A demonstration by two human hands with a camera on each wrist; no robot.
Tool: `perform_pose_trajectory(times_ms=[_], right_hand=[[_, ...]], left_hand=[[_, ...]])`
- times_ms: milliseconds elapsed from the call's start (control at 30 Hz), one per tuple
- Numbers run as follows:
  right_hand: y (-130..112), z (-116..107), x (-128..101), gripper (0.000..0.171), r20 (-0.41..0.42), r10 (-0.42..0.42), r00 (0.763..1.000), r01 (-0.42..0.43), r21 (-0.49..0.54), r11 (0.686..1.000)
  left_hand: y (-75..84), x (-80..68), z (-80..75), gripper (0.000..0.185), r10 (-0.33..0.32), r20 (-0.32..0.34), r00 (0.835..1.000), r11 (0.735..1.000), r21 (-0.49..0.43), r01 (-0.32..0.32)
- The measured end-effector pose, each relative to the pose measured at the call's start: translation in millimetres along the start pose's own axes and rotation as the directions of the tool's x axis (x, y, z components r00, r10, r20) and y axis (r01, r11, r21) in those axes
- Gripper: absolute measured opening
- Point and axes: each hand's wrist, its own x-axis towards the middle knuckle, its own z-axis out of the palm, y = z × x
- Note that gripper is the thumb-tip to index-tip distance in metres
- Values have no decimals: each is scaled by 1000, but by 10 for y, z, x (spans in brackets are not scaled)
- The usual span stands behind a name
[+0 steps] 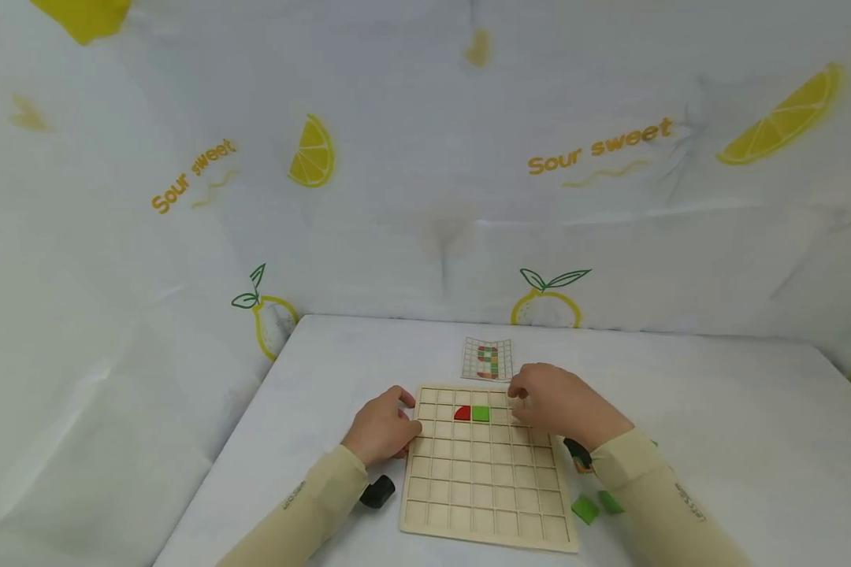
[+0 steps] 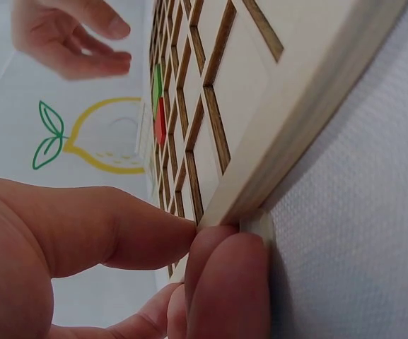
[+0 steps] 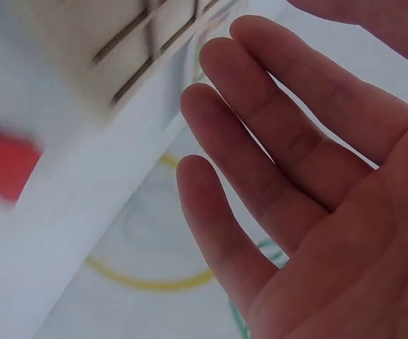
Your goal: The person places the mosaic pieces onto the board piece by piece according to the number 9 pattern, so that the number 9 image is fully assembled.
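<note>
A pale wooden grid board (image 1: 484, 475) lies on the white table. My left hand (image 1: 381, 428) pinches its left edge near the far corner, with the thumb on top and fingers beside and under the rim in the left wrist view. Two tiles sit side by side in the grid's second row: a red rounded piece (image 1: 462, 413) and a green square (image 1: 481, 413). Over the board's far right corner hovers my right hand (image 1: 560, 402), its fingers loosely bent and spread. The right wrist view shows its fingers (image 3: 246, 162) holding nothing.
Beyond the board lies a small pattern card (image 1: 487, 359). Right of the board are loose green tiles (image 1: 585, 509), partly hidden by my right forearm, and a blurred red tile (image 3: 9, 166). A black object (image 1: 378, 492) lies by my left wrist. A lemon-print sheet (image 1: 411, 173) backs the table.
</note>
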Motion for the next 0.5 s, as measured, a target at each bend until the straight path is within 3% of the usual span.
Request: perform_pose_trajectory(times_ms=[267,500], right_hand=[[577,-175,-478,24,-6,107,994,-107,15,994],[923,-189,-814,30,42,273,961,-273,7,962]], left_hand=[[-24,5,9,36,-9,6,1000,1000,-11,9],[6,-7,29,36,0,4,1000,1000,-17,0]])
